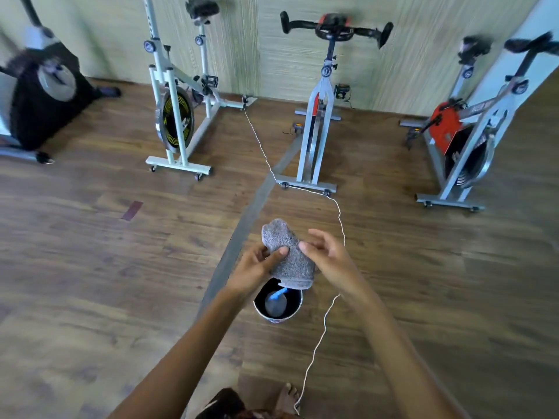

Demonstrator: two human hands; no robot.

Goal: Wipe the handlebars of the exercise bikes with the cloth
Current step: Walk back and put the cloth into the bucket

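A grey cloth (pixel 290 252) is held in front of me, folded into a thick pad. My left hand (pixel 257 267) grips its left side with the thumb on top. My right hand (pixel 325 255) touches its right edge with the fingers curled. Straight ahead stands an exercise bike (pixel 317 122) with black handlebars (pixel 335 27) and a red console. A white-framed bike (pixel 178 95) stands to its left, its handlebars out of view. A grey and red bike (pixel 462 131) stands at the right with dark handlebars (pixel 532 43), blurred.
A small dark bucket (pixel 278 302) with a blue-handled item inside sits on the wood floor right below the cloth. A thin white cord (pixel 326 322) trails across the floor from the bikes to my bare foot (pixel 289 399). A black machine (pixel 39 95) stands far left.
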